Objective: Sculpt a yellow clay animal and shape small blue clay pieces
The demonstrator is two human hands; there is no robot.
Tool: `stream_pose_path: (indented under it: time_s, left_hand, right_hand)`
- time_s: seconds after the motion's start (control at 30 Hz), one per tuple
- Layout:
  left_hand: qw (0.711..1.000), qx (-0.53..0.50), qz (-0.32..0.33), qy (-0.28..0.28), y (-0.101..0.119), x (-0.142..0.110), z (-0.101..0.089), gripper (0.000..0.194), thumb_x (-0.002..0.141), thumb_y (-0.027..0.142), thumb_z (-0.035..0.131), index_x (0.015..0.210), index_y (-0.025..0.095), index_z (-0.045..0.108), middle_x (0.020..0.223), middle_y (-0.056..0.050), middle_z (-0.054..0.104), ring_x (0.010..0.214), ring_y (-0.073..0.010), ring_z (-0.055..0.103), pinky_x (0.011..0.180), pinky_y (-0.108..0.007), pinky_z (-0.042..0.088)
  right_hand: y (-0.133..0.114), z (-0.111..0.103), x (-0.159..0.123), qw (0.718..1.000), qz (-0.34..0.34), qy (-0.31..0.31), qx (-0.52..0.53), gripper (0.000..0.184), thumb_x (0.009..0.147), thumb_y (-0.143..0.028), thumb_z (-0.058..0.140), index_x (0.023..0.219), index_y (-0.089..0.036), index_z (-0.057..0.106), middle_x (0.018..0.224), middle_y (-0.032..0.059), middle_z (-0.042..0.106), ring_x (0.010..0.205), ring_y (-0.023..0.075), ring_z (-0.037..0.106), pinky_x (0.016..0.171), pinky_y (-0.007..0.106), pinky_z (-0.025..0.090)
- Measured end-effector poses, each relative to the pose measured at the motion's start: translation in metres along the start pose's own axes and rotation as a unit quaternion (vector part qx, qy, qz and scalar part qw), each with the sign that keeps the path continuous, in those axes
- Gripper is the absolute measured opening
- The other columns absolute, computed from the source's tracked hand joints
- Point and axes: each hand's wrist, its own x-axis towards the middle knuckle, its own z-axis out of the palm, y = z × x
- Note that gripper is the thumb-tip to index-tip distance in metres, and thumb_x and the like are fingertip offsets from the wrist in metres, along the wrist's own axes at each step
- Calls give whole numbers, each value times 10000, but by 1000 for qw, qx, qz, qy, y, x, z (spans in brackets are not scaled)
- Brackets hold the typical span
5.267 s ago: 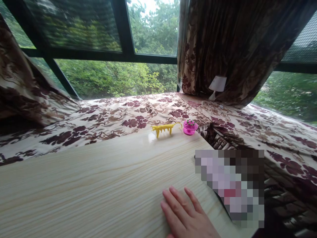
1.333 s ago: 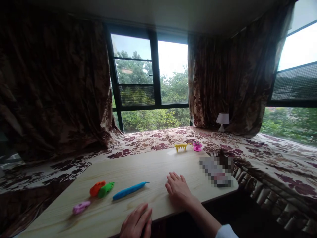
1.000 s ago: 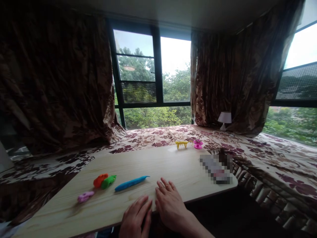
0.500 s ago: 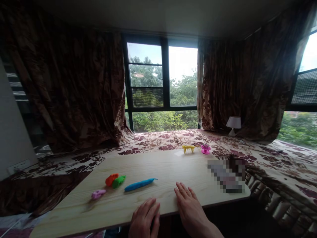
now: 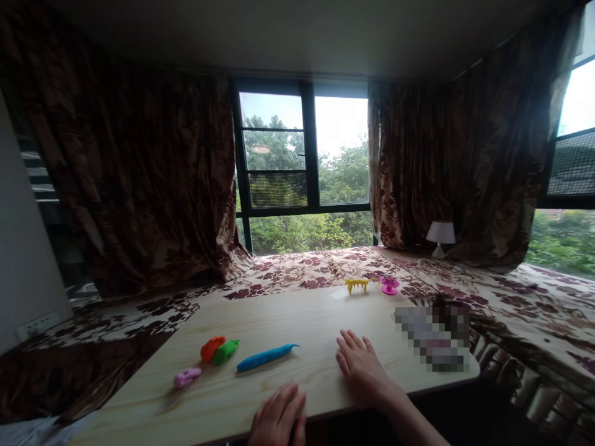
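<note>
My left hand [image 5: 279, 418] rests at the near edge of the pale wooden table [image 5: 320, 313], fingers stretched out and holding nothing. To its right, my right hand [image 5: 360, 368] lies on the tabletop, also empty, with its fingers extended. A long blue roll of modelling clay [image 5: 266, 358], drawn to a thin tip at its right end, lies ahead of my left hand. Further left sit an orange clay lump [image 5: 212, 348], a green one [image 5: 227, 352] touching it, and a pink one [image 5: 187, 377].
Near the far edge stand a yellow legged figure [image 5: 356, 284] and a bright pink stand-shaped piece [image 5: 389, 285]. A pixelated blurred item [image 5: 430, 341] lies on the right side. Beyond are floral fabric, a small white lamp [image 5: 439, 238], curtains and windows.
My right hand has slid forward and slightly right across the table, showing more forearm. My left hand stays near the edge. The view has tilted slightly; the clay pieces lie as before.
</note>
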Motion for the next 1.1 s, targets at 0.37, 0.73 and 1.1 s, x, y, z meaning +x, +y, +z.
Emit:
stream_pose_path:
  time_s: [0.37, 0.73, 1.1]
  left_hand:
    - [1000, 2, 0, -26, 6, 4, -7, 363, 778, 302, 575, 1132, 222, 570, 1138, -65, 655, 1041, -218, 607, 828, -335, 507]
    - [996, -38, -50, -71, 11, 0, -12, 367, 813, 256, 526, 1179, 241, 525, 1225, -63, 599, 1140, -223, 534, 918, -385, 449]
    - [997, -27, -20, -66, 6, -2, -3, 420, 806, 275, 540, 1221, 234, 492, 1236, -72, 589, 1141, -229, 530, 896, -390, 457]
  right_hand:
    - [-48, 17, 0, 998, -59, -1, 16, 471, 928, -335, 295, 1358, -172, 394, 1451, 80, 327, 1364, 218, 205, 1100, 435, 135]
    - [5, -1, -36, 999, -26, -34, -22, 479, 929, -256, 265, 1398, -178, 320, 1480, 49, 255, 1371, 179, 182, 1108, 414, 114]
    - [-24, 17, 43, 1000, -5, 11, 7, 431, 927, -407, 414, 1281, -166, 464, 1383, 121, 420, 1289, 277, 344, 1045, 514, 246]
